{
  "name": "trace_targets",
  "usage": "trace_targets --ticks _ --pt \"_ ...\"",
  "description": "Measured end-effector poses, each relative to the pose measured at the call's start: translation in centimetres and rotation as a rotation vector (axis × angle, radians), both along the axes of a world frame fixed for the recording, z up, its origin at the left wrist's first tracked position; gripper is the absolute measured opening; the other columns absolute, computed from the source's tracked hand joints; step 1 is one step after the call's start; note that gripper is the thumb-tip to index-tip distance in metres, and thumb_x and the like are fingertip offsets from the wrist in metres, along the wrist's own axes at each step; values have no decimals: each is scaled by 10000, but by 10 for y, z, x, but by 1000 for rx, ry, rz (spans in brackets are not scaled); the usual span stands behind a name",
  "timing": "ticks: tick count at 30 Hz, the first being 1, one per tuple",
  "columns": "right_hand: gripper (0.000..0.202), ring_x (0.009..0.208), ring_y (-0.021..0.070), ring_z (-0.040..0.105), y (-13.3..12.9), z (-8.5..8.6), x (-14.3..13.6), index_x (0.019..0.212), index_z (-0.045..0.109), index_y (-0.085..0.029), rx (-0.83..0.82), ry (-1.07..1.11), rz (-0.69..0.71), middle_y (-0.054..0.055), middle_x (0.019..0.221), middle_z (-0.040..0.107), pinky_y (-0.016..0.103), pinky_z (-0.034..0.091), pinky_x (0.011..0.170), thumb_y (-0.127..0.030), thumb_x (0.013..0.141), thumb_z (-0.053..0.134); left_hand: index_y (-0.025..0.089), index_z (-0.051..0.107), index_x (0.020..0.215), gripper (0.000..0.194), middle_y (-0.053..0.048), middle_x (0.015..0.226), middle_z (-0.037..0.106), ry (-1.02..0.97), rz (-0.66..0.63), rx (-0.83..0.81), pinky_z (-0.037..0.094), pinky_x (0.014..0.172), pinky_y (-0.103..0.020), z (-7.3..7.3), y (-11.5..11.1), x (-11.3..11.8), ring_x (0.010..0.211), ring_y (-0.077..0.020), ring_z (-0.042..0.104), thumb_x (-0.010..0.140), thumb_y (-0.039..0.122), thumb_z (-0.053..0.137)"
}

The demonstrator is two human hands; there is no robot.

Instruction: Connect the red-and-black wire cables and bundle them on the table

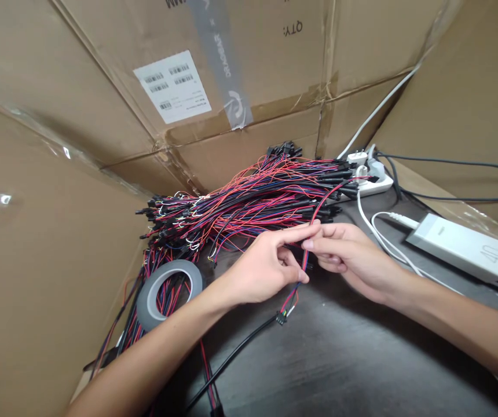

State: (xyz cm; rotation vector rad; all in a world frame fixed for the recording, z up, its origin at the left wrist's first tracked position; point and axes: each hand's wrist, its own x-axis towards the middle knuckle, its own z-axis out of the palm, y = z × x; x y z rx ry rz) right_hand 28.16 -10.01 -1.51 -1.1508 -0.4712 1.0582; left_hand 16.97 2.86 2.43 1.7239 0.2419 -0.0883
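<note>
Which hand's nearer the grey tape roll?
Left. The left hand is just right of the grey tape roll; the right hand is farther right, past the left, at the wires.

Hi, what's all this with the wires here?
A person is handling a thin strand of red, blue and dark wires. The right hand appears to pinch it, and the left hand has its fingertips at it. Below them, the strand meets a small connector with a black cable. Behind lies a large pile of similar wires, with a roll of grey tape at its left.
</note>
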Motion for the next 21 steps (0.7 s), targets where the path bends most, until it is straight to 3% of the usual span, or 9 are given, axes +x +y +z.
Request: trace_targets --ticks 3,6,10,21 --pt "251 466 48 232 0 -1 1 662 592 -141 3 -3 6 -64 531 389 258 102 439 -305 712 775 236 525 1381 766 -138 1281 636 12 -10 -4 473 577 -194 1 1 0 590 -44 583 668 -15 648" --pt "256 463 45 232 0 -1 2 652 591 -140 0 -7 10 -59 541 410 259 103 440 -303 694 784 211 499 1402 796 -100 1046 727 15 -22 -16 452 561 -189 1 2 0 588 -63 579 656 -26 646" --pt "258 458 40 235 1 -1 3 666 606 -132 -17 -6 26 -61 537 415 254 106 439 -313 679 789 189 472 1421 820 -32 776 710 58 -21 -48 424 550 -188 0 4 0 576 -78 567 651 -22 660" --pt "310 462 40 213 0 0 4 600 546 -145 12 16 19 -70 527 375 257 101 439 -298 692 799 234 460 1431 818 -58 880 708 35 -46 -74 415 557 -197 -2 4 0 597 -78 576 672 0 658"
